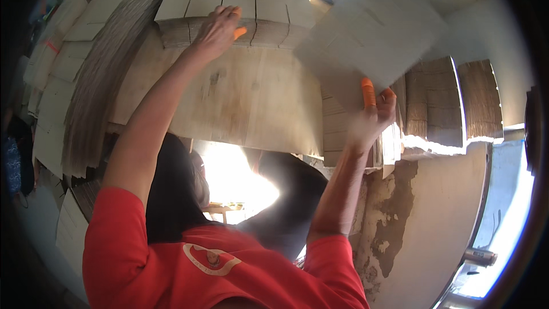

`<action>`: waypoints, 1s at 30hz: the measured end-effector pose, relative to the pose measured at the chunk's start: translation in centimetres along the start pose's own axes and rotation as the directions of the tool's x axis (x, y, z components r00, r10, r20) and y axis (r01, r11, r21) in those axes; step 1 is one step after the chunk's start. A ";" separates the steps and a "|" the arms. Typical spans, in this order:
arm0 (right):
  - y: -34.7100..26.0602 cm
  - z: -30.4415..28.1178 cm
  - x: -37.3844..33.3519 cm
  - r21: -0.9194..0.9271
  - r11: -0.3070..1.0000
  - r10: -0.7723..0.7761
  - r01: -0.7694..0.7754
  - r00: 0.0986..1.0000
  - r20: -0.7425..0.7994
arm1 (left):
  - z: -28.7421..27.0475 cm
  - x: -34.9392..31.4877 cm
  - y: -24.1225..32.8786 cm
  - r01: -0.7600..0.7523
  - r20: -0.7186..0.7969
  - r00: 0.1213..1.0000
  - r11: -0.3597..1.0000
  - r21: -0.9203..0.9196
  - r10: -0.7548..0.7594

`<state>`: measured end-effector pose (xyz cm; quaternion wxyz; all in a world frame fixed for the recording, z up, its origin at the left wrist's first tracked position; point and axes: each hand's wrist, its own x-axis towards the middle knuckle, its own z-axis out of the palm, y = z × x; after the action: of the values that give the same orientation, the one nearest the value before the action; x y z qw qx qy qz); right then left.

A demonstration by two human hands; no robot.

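Note:
My right hand (372,114) is closed on the lower edge of a flat cardboard sheet (374,31), which is raised on the right and blurred by motion. Orange covers are on the thumb and a finger of that hand. Farther left, my left hand (216,31) reaches to the front edge of a low stack of slotted cardboard sheets (271,8) at the back of the wooden table (246,94). It also wears orange covers, its thumb and fingers stand apart, and nothing shows in it. Whether its fingertips touch the stack I cannot tell.
A long row of cardboard sheets (111,74) runs along the left. More cardboard stacks (437,103) stand at the right, above a wall with peeling paint (394,217). A metallic can (480,257) is at the lower right. Bright light comes from below the table's near edge.

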<state>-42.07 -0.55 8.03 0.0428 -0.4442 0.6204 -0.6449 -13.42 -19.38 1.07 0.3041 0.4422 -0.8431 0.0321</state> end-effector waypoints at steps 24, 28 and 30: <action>4.1 4.4 -0.6 0.176 0.938 0.278 -0.298 0.952 0.129 | 8.9 6.1 -1.3 -0.376 0.042 0.926 0.913 0.160 0.374; 4.6 4.7 -0.8 0.190 0.926 0.298 -0.326 0.941 0.163 | 7.7 7.8 -2.0 -0.011 0.180 0.982 0.971 -0.238 0.056; 4.7 4.6 -0.9 0.191 0.927 0.295 -0.324 0.941 0.167 | 7.2 8.6 -1.8 0.123 0.245 0.969 0.923 -0.365 -0.032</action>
<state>-40.95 -4.61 2.84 0.2338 -0.3759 0.6049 -0.6619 -19.16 -28.99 -0.52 0.2831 0.4094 -0.8450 -0.1954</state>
